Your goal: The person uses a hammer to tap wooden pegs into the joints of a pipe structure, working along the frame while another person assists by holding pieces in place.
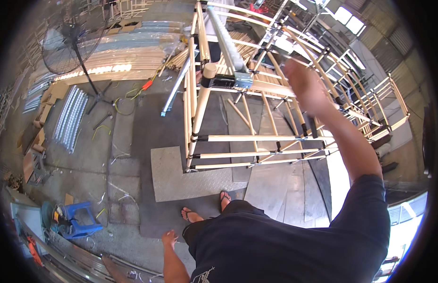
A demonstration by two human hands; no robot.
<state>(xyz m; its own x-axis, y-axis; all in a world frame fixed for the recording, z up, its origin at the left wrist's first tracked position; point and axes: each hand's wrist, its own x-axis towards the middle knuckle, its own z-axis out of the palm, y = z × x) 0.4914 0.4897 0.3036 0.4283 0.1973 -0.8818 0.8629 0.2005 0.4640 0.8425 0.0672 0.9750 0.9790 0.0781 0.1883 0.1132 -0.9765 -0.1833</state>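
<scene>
A tall rack frame point(228, 138) of beige pipes with black joints stands in front of me. My right hand point(304, 87) reaches over its upper right part, smeared by motion. Its fingers are blurred, and I cannot tell whether it touches a pipe. Near the rack's top corner, a grey metal roller track point(224, 40) runs away from me and ends in a metal bracket point(243, 79). My left hand point(169, 237) hangs low at my left side, away from the rack, its fingers loosely apart with nothing seen in them.
Beyond the rack stands another person point(221, 19), partly hidden. To the left are a fan point(77, 49), bundled pipes point(98, 66), roller tracks point(70, 119) on the floor and an orange connector on a cable point(147, 85). A blue stool point(82, 220) sits lower left. Metal sheets point(275, 188) cover floor near my feet.
</scene>
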